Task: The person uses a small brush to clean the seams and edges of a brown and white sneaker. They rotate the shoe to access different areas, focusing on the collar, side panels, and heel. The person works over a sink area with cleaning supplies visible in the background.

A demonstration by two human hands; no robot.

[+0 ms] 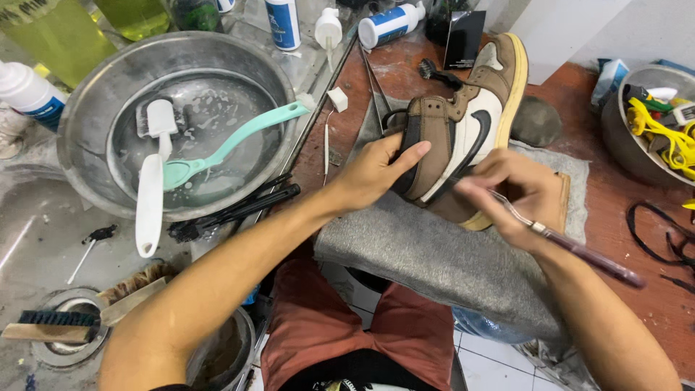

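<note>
Right hand [523, 194] fingers pinching thin brush [572, 248], left hand [373, 172] gripping brown sneaker [457, 130]

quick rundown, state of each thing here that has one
sneaker: on its side on the grey towel, laces out
left hand: gripping the sneaker's heel
right hand: holding a thin brush against the sneaker
metal basin: holds foamy water, a white brush and a teal brush
white bottle: lying on its side, capped

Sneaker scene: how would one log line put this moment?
left hand: grips brown-and-white sneaker | right hand: holds thin brush at its side | sneaker on grey towel
</note>
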